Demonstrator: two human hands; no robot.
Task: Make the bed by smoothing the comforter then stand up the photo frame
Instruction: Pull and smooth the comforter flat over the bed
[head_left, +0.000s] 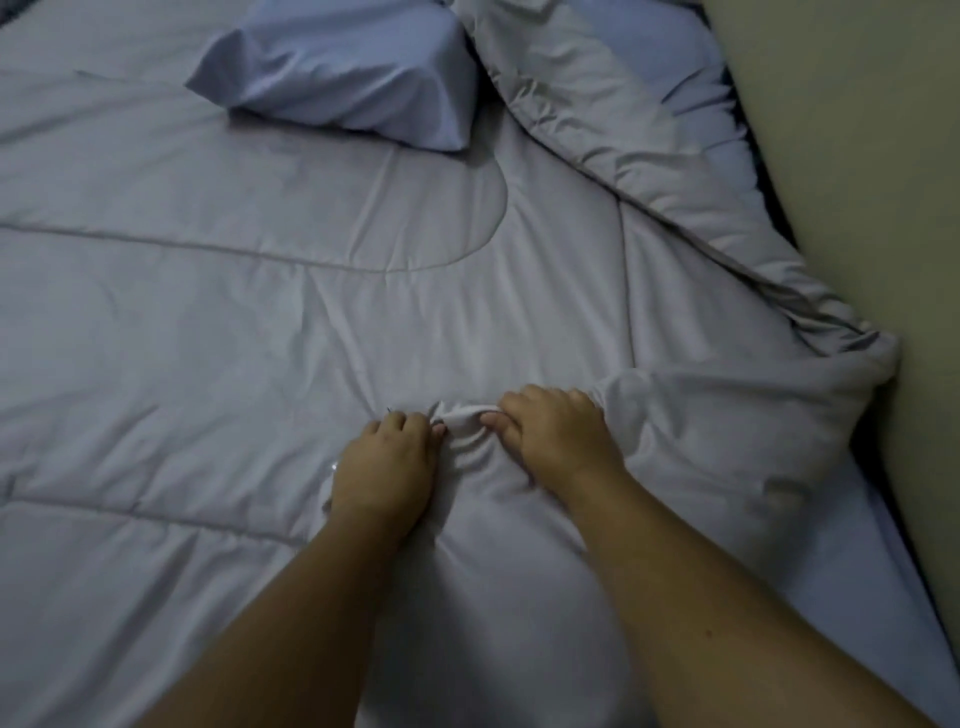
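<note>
A pale grey quilted comforter (249, 312) covers most of the bed. It lies fairly flat on the left and is bunched and folded over along the right side (675, 197). My left hand (384, 467) and my right hand (556, 436) sit side by side near the middle. Both pinch a raised fold of the comforter (462, 415) between them. No photo frame is in view.
A light blue pillow (343, 67) lies at the head of the bed. A beige wall (857, 182) runs along the right side, with a dark gap beside the mattress. The blue fitted sheet (893, 571) shows at the lower right.
</note>
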